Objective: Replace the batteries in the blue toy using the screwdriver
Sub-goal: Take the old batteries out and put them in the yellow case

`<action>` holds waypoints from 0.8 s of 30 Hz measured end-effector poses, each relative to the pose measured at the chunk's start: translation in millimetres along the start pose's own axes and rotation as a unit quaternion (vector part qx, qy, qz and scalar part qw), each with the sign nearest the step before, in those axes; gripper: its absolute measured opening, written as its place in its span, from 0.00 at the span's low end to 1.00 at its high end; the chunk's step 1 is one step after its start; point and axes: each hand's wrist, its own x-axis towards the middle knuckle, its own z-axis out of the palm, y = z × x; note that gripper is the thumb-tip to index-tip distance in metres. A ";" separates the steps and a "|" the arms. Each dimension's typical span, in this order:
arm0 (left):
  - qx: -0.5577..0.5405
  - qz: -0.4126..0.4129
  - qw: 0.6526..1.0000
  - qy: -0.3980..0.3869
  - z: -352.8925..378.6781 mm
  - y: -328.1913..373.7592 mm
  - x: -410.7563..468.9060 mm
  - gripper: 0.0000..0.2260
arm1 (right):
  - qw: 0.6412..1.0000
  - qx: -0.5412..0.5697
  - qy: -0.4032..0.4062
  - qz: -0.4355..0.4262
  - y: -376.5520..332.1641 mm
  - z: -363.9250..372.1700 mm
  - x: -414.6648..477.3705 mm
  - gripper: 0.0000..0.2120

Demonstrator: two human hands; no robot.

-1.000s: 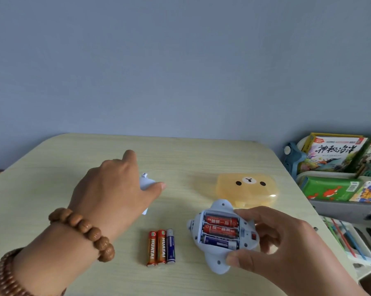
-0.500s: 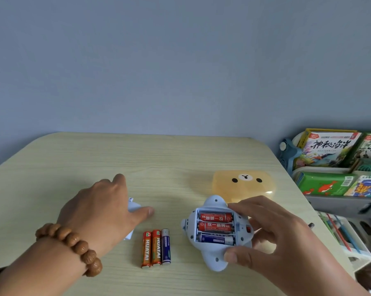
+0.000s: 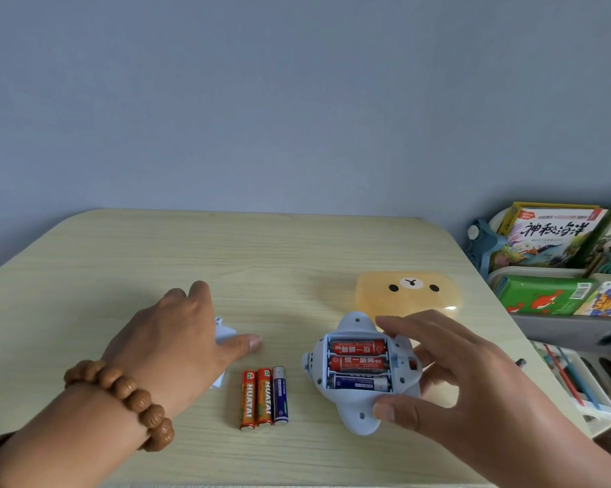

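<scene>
The blue toy [image 3: 358,415] lies belly-up on the table with its battery bay open. Two red batteries and one blue battery [image 3: 358,364] sit inside it. My right hand [image 3: 473,382] grips the toy, thumb on the near wing and fingers on the far side. To the left, three loose batteries [image 3: 263,398], two orange and one blue, lie side by side. My left hand [image 3: 170,343] rests palm down with its fingers over a pale blue battery cover [image 3: 224,333], which is mostly hidden. No screwdriver is clearly visible.
A yellow bear-face box [image 3: 408,292] sits just behind the toy on the wooden table [image 3: 226,258]. A small dark item [image 3: 520,362] lies at the table's right edge. Beyond that edge stands a rack of children's books [image 3: 557,262] and bins.
My left hand has drawn back toward me and to the left, bringing the battery cover down beside the loose batteries. My right hand still holds the toy in nearly the same spot.
</scene>
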 end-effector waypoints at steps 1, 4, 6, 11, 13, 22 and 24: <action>0.001 -0.002 1.000 -0.004 0.0 -0.5 0.3 0.28 | 1.000 -0.005 0.002 -0.001 0.5 -0.5 0.1 0.30; 0.007 -0.006 1.000 -0.010 -2.6 0.0 0.1 0.29 | 1.000 -0.020 0.005 -0.009 3.2 -1.6 -0.2 0.32; 0.009 -0.009 1.000 -0.015 -6.2 2.8 -1.6 0.29 | 0.999 -0.036 0.004 -0.006 0.5 -3.0 -1.6 0.33; 0.029 -0.026 0.999 0.000 -19.6 -0.9 -3.1 0.36 | 0.991 -0.038 0.126 -0.024 -5.0 -34.1 6.0 0.19; 0.046 -0.038 0.998 0.027 -26.7 -1.5 0.8 0.39 | 0.982 -0.102 0.160 -0.013 5.9 -54.0 21.2 0.15; -0.174 0.112 0.973 0.100 -30.2 21.2 28.2 0.29 | 0.970 -0.224 -0.078 0.058 36.4 -59.3 77.7 0.40; -0.256 0.162 0.950 0.071 -28.9 26.0 35.0 0.33 | 0.978 -0.198 -0.038 0.051 32.4 -57.6 82.1 0.38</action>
